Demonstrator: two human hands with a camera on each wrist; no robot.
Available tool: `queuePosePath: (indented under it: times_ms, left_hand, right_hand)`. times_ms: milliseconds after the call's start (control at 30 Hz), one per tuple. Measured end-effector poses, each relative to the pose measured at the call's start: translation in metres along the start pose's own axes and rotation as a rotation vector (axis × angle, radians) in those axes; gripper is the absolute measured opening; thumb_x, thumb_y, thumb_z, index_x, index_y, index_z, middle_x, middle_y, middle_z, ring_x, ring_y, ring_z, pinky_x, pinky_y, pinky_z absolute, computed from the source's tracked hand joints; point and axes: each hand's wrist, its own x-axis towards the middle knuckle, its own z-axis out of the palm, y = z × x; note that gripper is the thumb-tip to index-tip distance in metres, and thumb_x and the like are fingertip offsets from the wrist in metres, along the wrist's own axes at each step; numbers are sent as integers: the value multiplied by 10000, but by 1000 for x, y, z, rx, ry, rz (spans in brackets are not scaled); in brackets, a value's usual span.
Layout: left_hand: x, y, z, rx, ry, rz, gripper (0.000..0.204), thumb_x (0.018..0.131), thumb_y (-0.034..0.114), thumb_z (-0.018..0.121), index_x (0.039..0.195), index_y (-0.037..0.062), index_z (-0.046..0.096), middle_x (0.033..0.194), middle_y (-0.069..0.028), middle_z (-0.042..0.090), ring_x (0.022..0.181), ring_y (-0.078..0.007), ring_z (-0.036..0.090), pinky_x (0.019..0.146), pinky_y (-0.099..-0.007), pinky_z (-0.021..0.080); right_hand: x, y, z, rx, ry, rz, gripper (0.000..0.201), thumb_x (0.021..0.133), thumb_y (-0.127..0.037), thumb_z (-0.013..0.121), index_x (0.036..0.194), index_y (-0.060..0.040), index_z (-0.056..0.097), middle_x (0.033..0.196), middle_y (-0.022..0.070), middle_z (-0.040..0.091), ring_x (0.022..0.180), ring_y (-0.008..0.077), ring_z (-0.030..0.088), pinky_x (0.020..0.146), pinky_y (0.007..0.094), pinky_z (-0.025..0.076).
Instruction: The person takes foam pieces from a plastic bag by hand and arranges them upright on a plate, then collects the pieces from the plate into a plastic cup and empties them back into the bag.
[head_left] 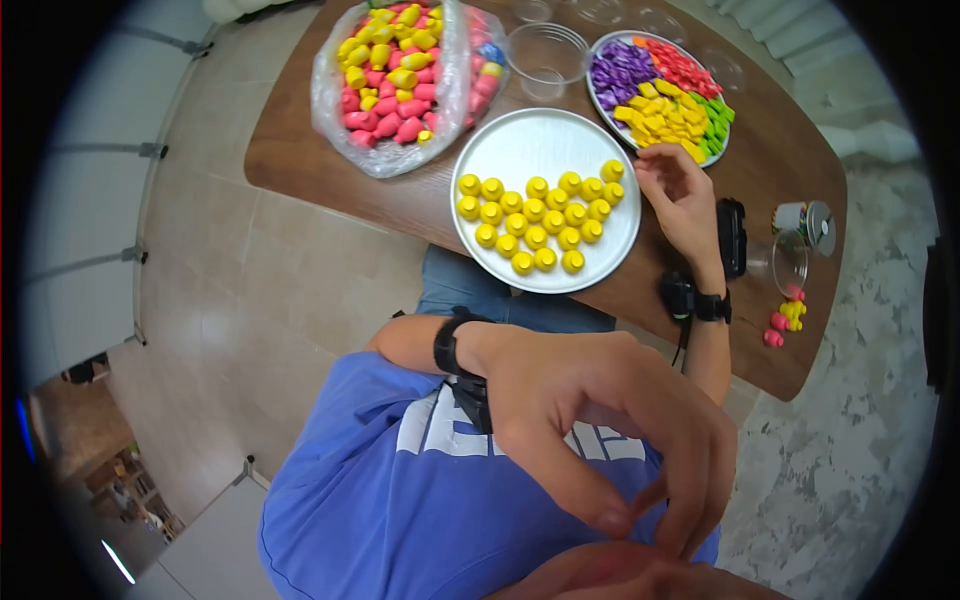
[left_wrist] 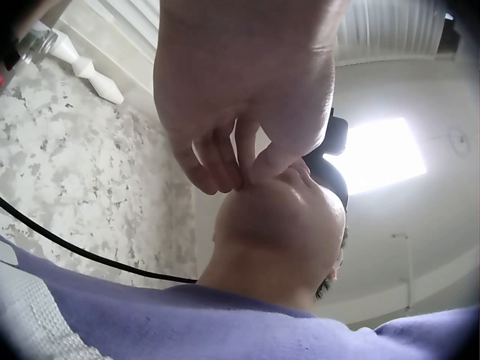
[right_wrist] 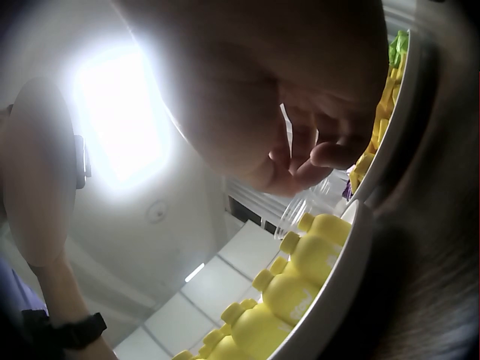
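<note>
Raised in front of the face, my left hand [head_left: 620,375] has its fingers bent and fingertips at the chin [left_wrist: 270,217] in the left wrist view. No object shows in it. My right hand [head_left: 685,200] rests at the right rim of a round white tray [head_left: 500,140], fingers loosely curled, nothing visible between them. Several small yellow bottles [head_left: 535,210] with caps stand upright in rows on this tray. In the right wrist view the yellow bottles [right_wrist: 289,296] line up just below the right hand [right_wrist: 247,112].
A plastic bag [head_left: 340,130] of pink and yellow bottles stands at the back left. Behind the right hand sits a plate [head_left: 600,105] of purple, red, yellow and green pieces. Clear cups [head_left: 545,55], a black case [head_left: 732,238], a jar [head_left: 820,228] and a few loose pink bottles [head_left: 773,338] are around.
</note>
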Motion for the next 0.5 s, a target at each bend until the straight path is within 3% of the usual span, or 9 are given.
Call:
queuePosePath:
  times_ms: [500]
  left_hand:
    - [-7, 7, -10, 148, 13, 1, 192, 953, 102, 711, 1110, -8, 713, 1155, -173, 700, 974, -245, 672, 771, -319, 557]
  right_hand:
    - [0, -1, -4, -17, -63, 10, 228, 951, -33, 719, 1170, -16, 658, 1038, 10, 685, 902, 42, 606, 756, 192, 467]
